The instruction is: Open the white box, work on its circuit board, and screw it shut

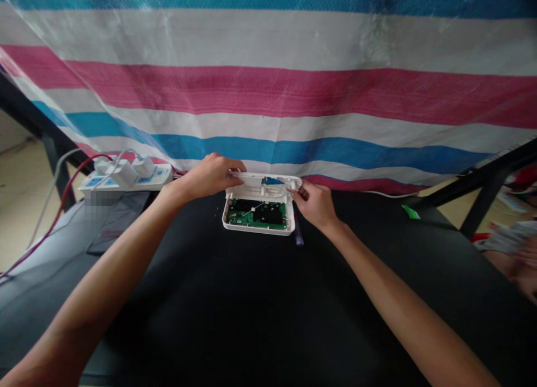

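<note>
A white plastic device casing [257, 229] lies opened on the black table, with a green circuit board [274, 219] inside its lower half. Its white cover [251, 190] is tilted up along the far side, inner face toward me, with a blue part near its upper edge. My left hand [215, 173] grips the cover's upper left corner between thumb and fingers. At the right end of the cover, my right hand [312, 201] has its fingers closed on the edge. A screwdriver-like tool with a translucent handle [298, 236] lies beside the casing, partly hidden by my right hand.
A white power strip [157, 177] with plugged-in adapters and cables stands at the back left, near a dark flat phone-like object [119, 222]. A green scrap [410, 212] lies at the right. Striped sheeting [268, 90] hangs behind the table [235, 308]. Part of another person [514, 258] shows at far right.
</note>
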Demonstrator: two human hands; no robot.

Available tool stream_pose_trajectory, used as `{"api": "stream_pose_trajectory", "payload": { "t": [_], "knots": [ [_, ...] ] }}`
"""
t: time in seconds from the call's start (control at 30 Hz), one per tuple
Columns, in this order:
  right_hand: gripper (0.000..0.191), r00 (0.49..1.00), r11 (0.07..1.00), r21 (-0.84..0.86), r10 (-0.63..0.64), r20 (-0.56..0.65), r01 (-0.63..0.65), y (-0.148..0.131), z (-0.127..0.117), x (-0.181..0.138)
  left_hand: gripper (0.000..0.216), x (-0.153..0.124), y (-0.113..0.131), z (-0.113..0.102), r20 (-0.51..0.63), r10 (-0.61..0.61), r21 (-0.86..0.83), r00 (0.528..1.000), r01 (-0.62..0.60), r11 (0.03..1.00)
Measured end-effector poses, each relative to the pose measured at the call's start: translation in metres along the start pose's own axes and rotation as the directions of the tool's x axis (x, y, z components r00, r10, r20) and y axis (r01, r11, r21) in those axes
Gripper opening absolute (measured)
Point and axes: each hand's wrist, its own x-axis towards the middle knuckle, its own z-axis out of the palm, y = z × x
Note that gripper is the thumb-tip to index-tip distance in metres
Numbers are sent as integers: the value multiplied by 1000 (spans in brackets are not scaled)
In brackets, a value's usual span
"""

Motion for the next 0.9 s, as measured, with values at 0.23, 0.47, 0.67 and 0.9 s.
{"api": "stream_pose_trajectory", "payload": {
  "t": [0.23,0.47,0.67,0.9],
  "knots": [
    [19,973,982,52,171,155,-180,-8,-8,17,28,5,-10,12,-22,-23,-83,999,22,996],
    [20,972,975,110,173,157,-192,-2,-5,9,31,2,-11,32,-142,70,-200,987,-98,975],
    [20,973,975,101,182,143,-198,3,0,10,32,2,-12,42,-223,87,-217,971,-137,966],
    [33,997,982,184,55,-48,-46,0,-2,7,36,4,-11,50,-265,57,-129,963,-93,987]
  ]
}}
